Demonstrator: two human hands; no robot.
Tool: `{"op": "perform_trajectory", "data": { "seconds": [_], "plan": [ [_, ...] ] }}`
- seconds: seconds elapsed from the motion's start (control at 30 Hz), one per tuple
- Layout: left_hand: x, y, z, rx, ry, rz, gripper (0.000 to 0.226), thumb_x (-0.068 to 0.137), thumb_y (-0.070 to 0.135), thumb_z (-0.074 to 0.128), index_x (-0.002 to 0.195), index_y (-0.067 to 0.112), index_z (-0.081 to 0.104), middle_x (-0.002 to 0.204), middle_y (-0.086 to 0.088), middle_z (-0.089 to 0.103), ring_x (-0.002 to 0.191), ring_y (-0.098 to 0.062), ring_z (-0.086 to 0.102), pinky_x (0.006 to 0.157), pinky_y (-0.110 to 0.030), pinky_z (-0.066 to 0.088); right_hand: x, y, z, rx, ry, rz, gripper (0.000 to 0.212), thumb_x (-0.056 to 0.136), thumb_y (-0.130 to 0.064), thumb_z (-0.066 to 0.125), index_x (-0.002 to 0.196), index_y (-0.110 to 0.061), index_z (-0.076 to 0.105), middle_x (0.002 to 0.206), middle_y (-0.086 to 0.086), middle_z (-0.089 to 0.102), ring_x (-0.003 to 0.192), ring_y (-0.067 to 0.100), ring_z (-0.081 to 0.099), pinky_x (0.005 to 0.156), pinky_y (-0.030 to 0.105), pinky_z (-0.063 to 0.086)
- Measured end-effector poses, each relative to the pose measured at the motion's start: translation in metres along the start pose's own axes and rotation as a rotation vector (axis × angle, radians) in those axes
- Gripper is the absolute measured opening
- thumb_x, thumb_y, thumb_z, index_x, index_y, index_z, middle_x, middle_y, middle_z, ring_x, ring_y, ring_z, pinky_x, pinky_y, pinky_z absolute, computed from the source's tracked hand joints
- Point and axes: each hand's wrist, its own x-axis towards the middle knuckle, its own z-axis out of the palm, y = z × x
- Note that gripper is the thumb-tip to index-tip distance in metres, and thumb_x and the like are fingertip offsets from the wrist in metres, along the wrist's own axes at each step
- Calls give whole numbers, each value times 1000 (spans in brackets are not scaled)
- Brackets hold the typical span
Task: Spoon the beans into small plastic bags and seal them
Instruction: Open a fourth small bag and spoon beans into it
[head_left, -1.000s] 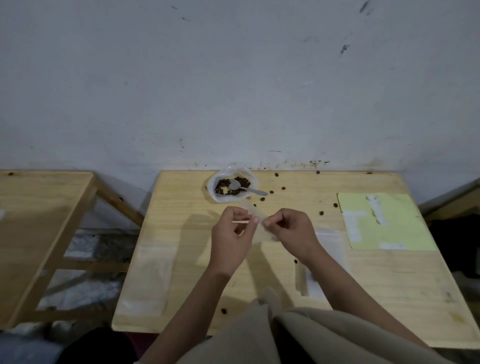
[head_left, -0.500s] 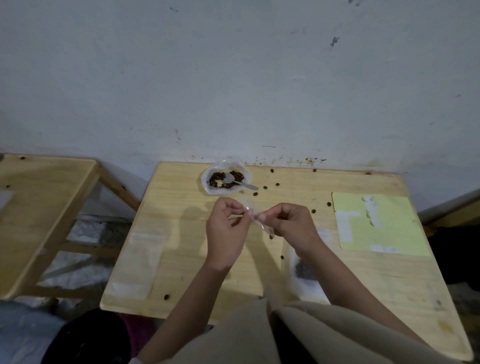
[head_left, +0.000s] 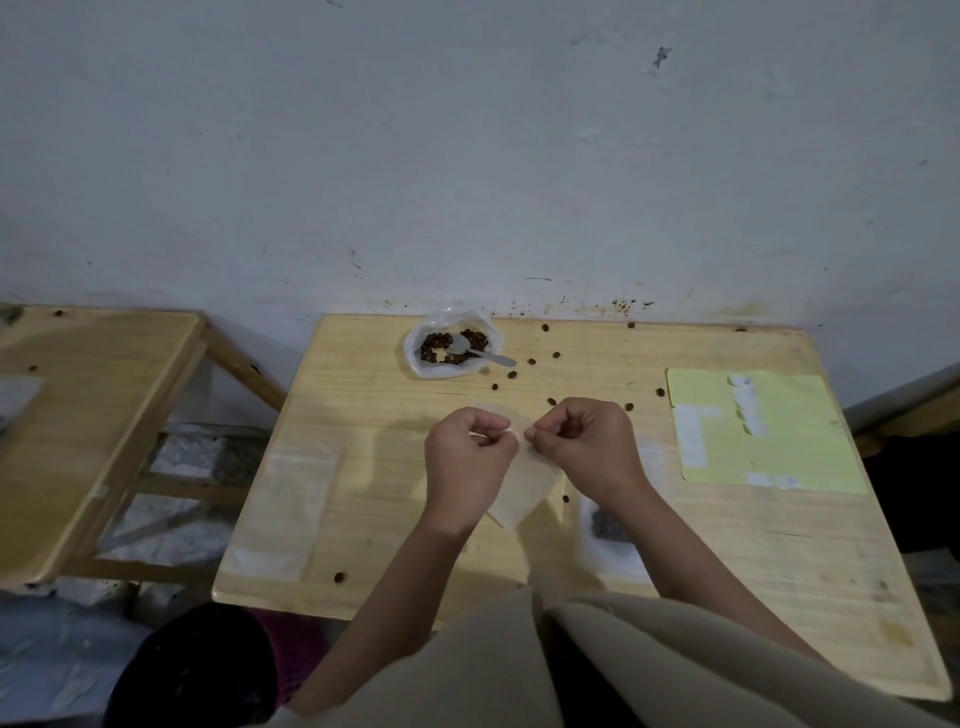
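Above the middle of the wooden table, both my hands pinch the top edge of a small clear plastic bag that hangs down between them. My left hand holds its left part and my right hand its right part, fingertips almost touching. At the back of the table lies an open plastic bag of brown beans with a metal spoon resting in it. A small bag with beans inside lies flat by my right forearm.
Loose beans are scattered over the tabletop. Several empty clear bags lie at the left of the table. A yellow-green sheet with white labels lies at the right. A second wooden table stands to the left, and a wall rises behind.
My hands stay pinched on the small bag's top edge. The view has tilted, so the table sits lower and nearer in the frame. The bag now hangs lower between my wrists.
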Motion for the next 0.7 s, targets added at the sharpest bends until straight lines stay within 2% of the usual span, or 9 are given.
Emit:
{"op": "perform_trajectory", "data": {
  "seconds": [0.07, 0.13, 0.2, 0.33, 0.43, 0.5, 0.6, 0.67, 0.7],
  "plan": [
    [-3, 0, -1, 30, -30, -11, 20, 70, 1, 70, 69, 20, 65, 69, 5, 66, 61, -5, 61, 58, -14, 47, 1, 1, 0, -75, 36, -40, 17, 75, -3, 74, 64, -12, 66, 63, 2, 67, 60, 15, 66, 59, 30, 55],
    [-7, -2, -1, 50, -77, -33, 21, 67, 0, 70, 66, 20, 65, 68, 2, 67, 60, -8, 60, 59, -18, 48, 5, 1, -4, -122, 106, -76, 17, 75, -2, 73, 64, -12, 65, 63, 3, 67, 64, 20, 68, 62, 36, 57],
    [-12, -4, 0, 52, -107, -46, 20, 66, -1, 70, 66, 19, 66, 69, -1, 68, 61, -11, 60, 61, -23, 50, 8, 0, -10, -171, 121, -111, 20, 75, -1, 72, 63, -15, 65, 62, 0, 66, 63, 19, 67, 61, 34, 57],
    [-9, -5, -2, 1, -91, -42, 19, 69, 0, 71, 70, 18, 66, 71, -2, 68, 71, -19, 68, 70, -29, 56, 7, -6, -15, -213, -84, -108, 31, 78, 1, 69, 63, -26, 67, 67, -9, 68, 63, 14, 68, 60, 28, 56],
    [-6, -6, -5, -28, -97, -22, 18, 72, 2, 71, 71, 19, 65, 71, -6, 69, 74, -24, 69, 74, -36, 58, 9, -9, -12, -317, -250, -71, 25, 82, 1, 63, 79, -20, 76, 76, -8, 70, 70, 7, 67, 67, 25, 56],
    [-6, -5, -5, -41, -115, 13, 17, 74, 4, 72, 72, 18, 63, 71, -8, 69, 73, -25, 69, 73, -39, 58, 10, -10, -10, -318, -283, -46, 25, 81, 1, 62, 83, -19, 77, 78, -6, 71, 73, 6, 66, 69, 27, 57],
    [-7, -4, -5, -95, -144, 83, 19, 76, 7, 75, 81, 16, 58, 76, -7, 66, 74, -21, 66, 72, -33, 57, 11, -13, -10, -269, -234, -32, 16, 79, -3, 68, 81, -17, 77, 74, -5, 71, 68, 3, 64, 63, 16, 53],
    [-9, -10, -7, -98, -155, 121, 35, 73, 13, 79, 91, 21, 52, 88, -1, 62, 83, -13, 61, 73, -23, 51, 11, -13, -12, -246, -184, -21, 13, 76, -3, 71, 78, -15, 77, 69, -6, 68, 63, 1, 61, 58, 10, 49],
    [-9, -16, -10, -28, -150, 171, 45, 69, 20, 83, 98, 25, 49, 99, 4, 59, 92, -9, 57, 78, -20, 47, 12, -12, -13, -232, -167, -6, 14, 75, -1, 71, 75, -15, 76, 67, -6, 68, 62, 2, 61, 58, 11, 49]
  ]
}}
